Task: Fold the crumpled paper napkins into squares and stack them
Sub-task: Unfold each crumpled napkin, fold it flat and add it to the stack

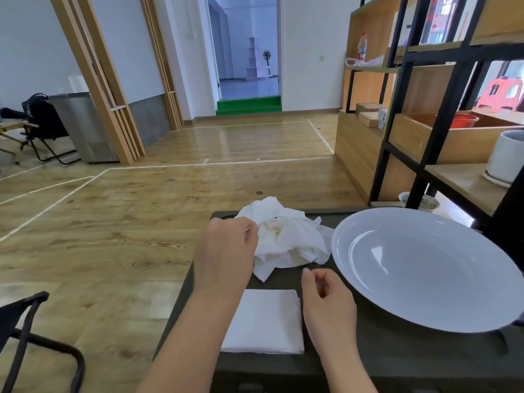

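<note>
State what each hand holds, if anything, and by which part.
The left hand pinches the crumpled napkins at their left edge. The right hand holds nothing, its fingers loosely curled beside the folded napkin.

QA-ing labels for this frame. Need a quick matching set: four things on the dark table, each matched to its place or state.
Things:
1. crumpled napkins
2. folded napkin
3. white plate
4. right hand

States:
A. flat square at the table's near edge, between the forearms
B. empty, on the right side of the table
C. loose heap at the far edge, left hand at it
D. fingers loosely curled, holding nothing

Pairs: 1-C, 2-A, 3-B, 4-D
</note>
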Motion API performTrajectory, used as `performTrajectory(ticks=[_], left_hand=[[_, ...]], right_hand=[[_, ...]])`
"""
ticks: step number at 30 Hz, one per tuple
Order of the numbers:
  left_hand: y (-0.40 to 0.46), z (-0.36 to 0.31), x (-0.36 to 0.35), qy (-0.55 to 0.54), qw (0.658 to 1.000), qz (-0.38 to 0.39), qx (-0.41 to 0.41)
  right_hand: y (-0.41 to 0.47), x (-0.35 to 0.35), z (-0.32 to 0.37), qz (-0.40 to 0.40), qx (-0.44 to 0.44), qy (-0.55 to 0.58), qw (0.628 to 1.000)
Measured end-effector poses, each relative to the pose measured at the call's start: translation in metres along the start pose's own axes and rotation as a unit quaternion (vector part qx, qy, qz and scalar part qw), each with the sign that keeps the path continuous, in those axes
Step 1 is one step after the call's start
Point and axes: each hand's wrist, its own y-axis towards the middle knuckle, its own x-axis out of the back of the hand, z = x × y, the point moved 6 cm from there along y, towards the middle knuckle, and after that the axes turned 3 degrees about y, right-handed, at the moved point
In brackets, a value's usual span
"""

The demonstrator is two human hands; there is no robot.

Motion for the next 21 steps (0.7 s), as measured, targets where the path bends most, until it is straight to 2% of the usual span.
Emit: performTrajectory(ticks=[2, 5, 7, 9, 13, 16, 18, 21], left_hand=[[-0.017, 0.004, 0.029, -0.089, 0.996, 0.003, 0.009], [-0.042, 0.010, 0.050, -0.200, 0.975, 0.098, 0.016], [-0.054, 0.016, 0.049, -0.258, 0.955, 0.147, 0.021], [-0.062, 0.025, 0.042, -0.315, 0.936, 0.150, 0.050], [-0.073, 0.048, 0.009, -0.441, 0.871, 0.114, 0.183], [-0.079, 0.060, -0.024, -0.454, 0.844, 0.133, 0.251], [-0.080, 0.068, -0.041, -0.422, 0.857, 0.137, 0.263], [-0.078, 0.076, -0.051, -0.350, 0.897, 0.118, 0.241]], right_hand=[[-0.004, -0.003, 0.011, 0.024, 0.028, 0.024, 0.999], [-0.011, -0.013, 0.021, 0.109, 0.087, 0.067, 0.988], [-0.015, -0.019, 0.020, 0.173, 0.086, 0.095, 0.977], [-0.019, -0.022, 0.018, 0.213, 0.061, 0.111, 0.969], [-0.023, -0.024, 0.017, 0.165, 0.040, 0.067, 0.983], [-0.021, -0.027, 0.009, 0.118, 0.035, 0.007, 0.992], [-0.018, -0.026, 0.005, 0.081, 0.050, -0.056, 0.994], [-0.016, -0.025, 0.000, 0.044, 0.067, -0.114, 0.990]])
